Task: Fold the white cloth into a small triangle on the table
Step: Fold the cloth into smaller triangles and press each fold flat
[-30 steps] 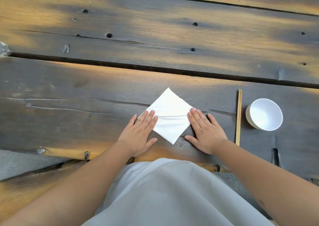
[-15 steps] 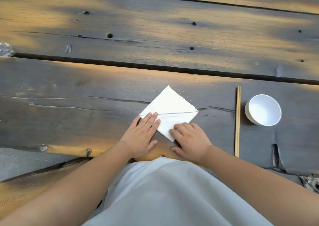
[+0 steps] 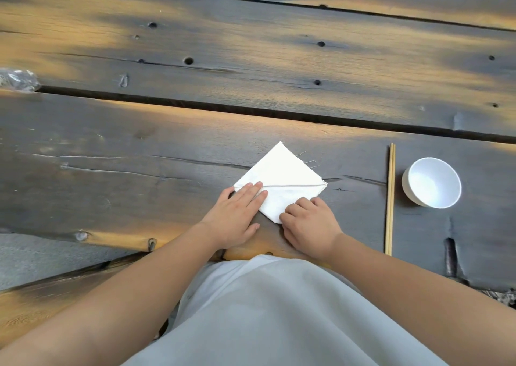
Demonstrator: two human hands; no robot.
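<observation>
The white cloth [image 3: 282, 170] lies on the dark wooden table [image 3: 125, 175] as a small diamond, with a straight folded edge running across its middle. My left hand [image 3: 237, 214] rests flat on the cloth's left corner, fingers together and pointing away from me. My right hand [image 3: 310, 226] sits at the near corner, its fingers curled over the cloth's near right edge. The cloth's far point is uncovered, with loose threads at its right side.
A pair of wooden chopsticks [image 3: 390, 198] lies lengthwise to the right of the cloth. A white bowl [image 3: 431, 182] stands just beyond them. Crumpled clear plastic [image 3: 16, 79] sits at the far left edge. My grey garment [image 3: 265, 309] fills the bottom.
My right hand has slid from the cloth's right corner down to its near corner and curled its fingers there. My left hand stays flat on the left corner.
</observation>
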